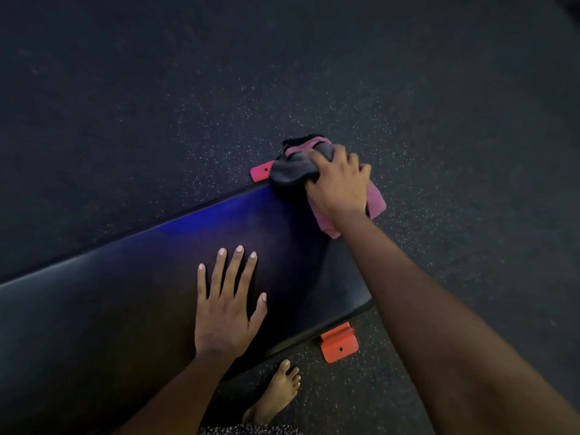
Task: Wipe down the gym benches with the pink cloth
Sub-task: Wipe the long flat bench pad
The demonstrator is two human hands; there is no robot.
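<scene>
A long black padded gym bench (pixel 125 293) runs from the lower left to the middle right, with a blue sheen on its pad. My right hand (pixel 339 183) grips the bunched pink cloth (pixel 376 200) at the bench's far right corner; part of the cloth looks dark grey (pixel 292 171) and hangs over the bench's end. My left hand (pixel 227 304) lies flat on the pad with fingers spread, holding nothing, about a hand's length left of my right forearm.
Two orange-red bench feet show on the floor, one at the far side (pixel 260 171) and one at the near side (pixel 339 343). My bare foot (pixel 276 394) stands beside the near one. Dark speckled rubber flooring (pixel 188 89) surrounds the bench.
</scene>
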